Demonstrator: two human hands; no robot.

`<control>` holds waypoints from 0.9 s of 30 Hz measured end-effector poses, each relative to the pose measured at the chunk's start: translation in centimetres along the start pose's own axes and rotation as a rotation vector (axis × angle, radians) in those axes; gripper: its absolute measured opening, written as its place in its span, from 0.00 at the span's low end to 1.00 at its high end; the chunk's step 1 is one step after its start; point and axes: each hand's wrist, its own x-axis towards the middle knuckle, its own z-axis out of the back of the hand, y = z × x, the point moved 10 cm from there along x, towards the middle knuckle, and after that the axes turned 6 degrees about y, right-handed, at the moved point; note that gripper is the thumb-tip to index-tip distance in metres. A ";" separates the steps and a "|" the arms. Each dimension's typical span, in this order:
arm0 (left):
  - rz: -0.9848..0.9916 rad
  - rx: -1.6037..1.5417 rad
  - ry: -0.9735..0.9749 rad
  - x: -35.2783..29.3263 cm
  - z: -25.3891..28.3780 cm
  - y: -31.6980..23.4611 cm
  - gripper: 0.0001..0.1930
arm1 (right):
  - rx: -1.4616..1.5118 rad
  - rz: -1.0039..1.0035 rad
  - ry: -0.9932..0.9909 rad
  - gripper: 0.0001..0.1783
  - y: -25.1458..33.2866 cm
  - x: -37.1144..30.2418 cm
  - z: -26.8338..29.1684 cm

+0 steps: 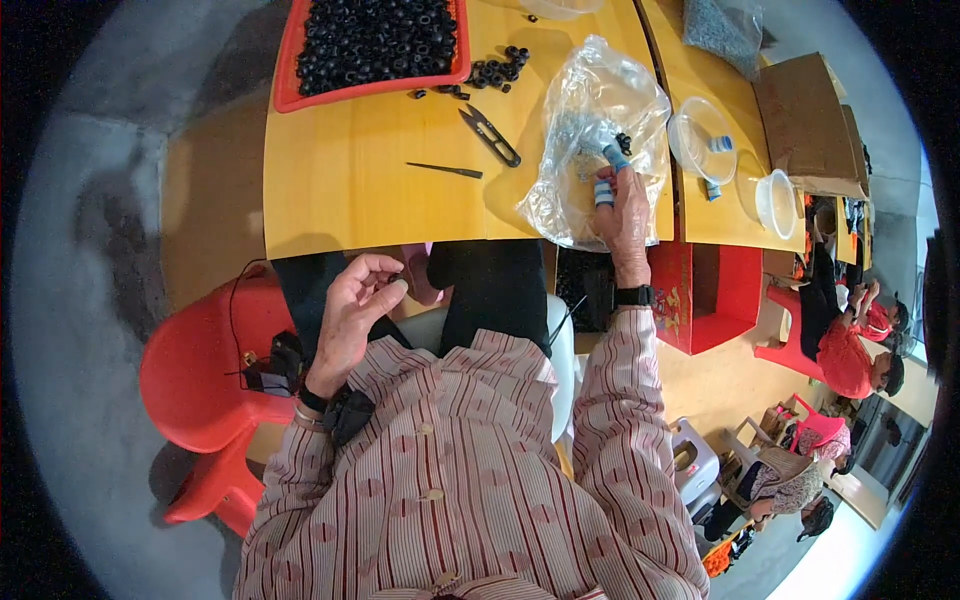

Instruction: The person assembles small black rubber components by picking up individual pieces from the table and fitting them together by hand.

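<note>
My right hand (622, 205) reaches onto the yellow table (350, 180) into a crumpled clear plastic bag (590, 110) that holds small dark parts. Blue caps cover two of its fingertips, which press into the bag's contents. My left hand (352, 305) hovers over my lap near the table's front edge, its thumb and forefinger pinched on a tiny dark piece (397, 279) that is too small to make out.
A red tray (285, 90) full of black rings sits at the back left, with loose rings (495, 70) beside it. Small snips (490, 135) and a thin dark pin (445, 170) lie mid-table. Clear plastic cups (700, 140) and a cardboard box (805, 120) stand right. Other people sit at lower right.
</note>
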 end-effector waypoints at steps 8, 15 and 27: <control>-0.072 0.062 0.038 -0.2 -0.7 -1.7 0.13 | -0.028 0.062 -0.129 0.17 0.4 -0.8 0.6; -0.093 0.065 0.024 -0.7 -1.4 -4.3 0.12 | 0.272 -0.020 -0.173 0.19 4.3 -1.8 2.4; -0.354 0.262 -0.024 -1.3 -2.1 -7.0 0.13 | 0.718 0.141 0.177 0.31 18.4 -4.6 -0.2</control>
